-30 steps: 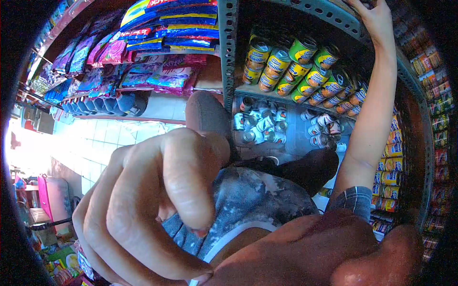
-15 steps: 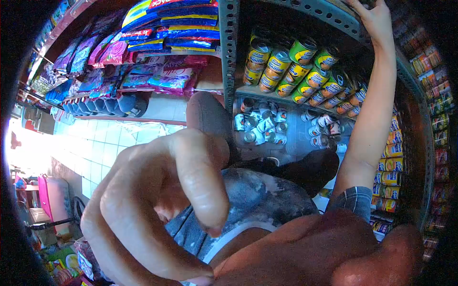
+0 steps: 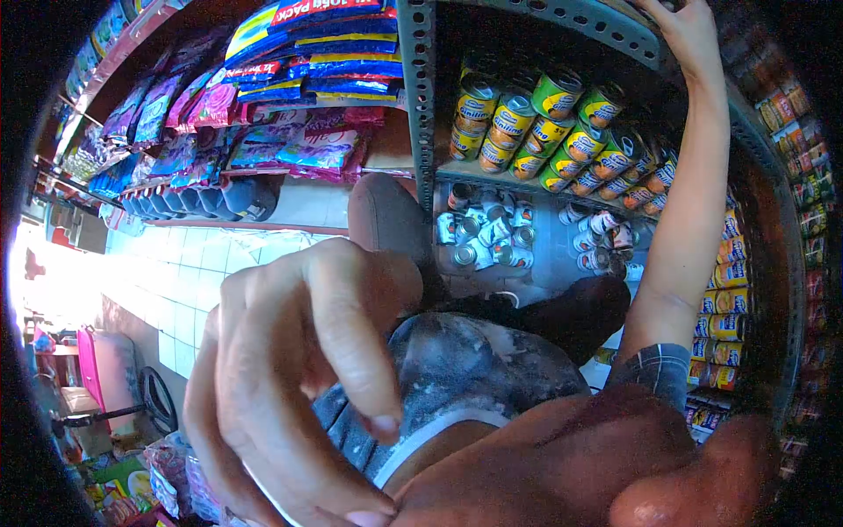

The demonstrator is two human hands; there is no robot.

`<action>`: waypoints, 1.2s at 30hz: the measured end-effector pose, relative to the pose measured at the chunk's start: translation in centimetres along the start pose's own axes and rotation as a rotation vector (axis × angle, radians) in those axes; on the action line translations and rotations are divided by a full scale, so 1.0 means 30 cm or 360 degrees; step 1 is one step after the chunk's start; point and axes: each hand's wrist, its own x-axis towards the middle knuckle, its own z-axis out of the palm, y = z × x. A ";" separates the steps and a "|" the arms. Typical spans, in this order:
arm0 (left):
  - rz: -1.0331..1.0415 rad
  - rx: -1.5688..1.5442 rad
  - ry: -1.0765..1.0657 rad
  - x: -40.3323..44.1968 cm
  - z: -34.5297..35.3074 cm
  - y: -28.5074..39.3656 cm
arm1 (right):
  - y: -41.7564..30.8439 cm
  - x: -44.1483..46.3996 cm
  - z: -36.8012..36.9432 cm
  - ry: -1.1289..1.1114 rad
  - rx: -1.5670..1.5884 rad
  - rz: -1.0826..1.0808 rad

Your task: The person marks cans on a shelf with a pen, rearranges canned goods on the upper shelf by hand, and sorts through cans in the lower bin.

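My left hand (image 3: 299, 378) is large in the foreground, left of centre. Its fingers curve downward, the thumb stands apart from them, and nothing shows between them. Behind it is a patterned grey-blue garment (image 3: 457, 360). My right hand (image 3: 689, 35) is raised to the top edge beside the metal shelf beam (image 3: 597, 31). Its fingers are bent around something dark, cut off by the frame. Yellow and green cans (image 3: 549, 127) stand stacked on the shelf left of the right forearm.
White-labelled cans (image 3: 492, 233) lie on a lower level. Blue and yellow packs (image 3: 342, 61) and pink and purple packets (image 3: 320, 145) fill the left shelves. More cans (image 3: 724, 325) line the right side. A pink-edged case (image 3: 110, 369) is at far left, by white floor tiles (image 3: 180, 281).
My left hand has shifted a little to the right and its finger pose has changed slightly. The shelves have moved slightly in view. My right hand has kept its place at the top.
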 end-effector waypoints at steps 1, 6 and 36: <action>-0.0047 0.0051 0.0019 -0.010 0.000 0.015 | 0.005 0.001 -0.001 0.0013 0.0003 0.0004; -0.0277 0.0163 -0.0010 -0.057 0.021 0.034 | -0.041 -0.004 -0.016 -0.0083 -0.0040 0.0203; -0.3045 0.1165 -0.0762 -0.524 -0.133 0.169 | 0.188 0.118 -0.020 -0.0455 -0.0361 -0.0041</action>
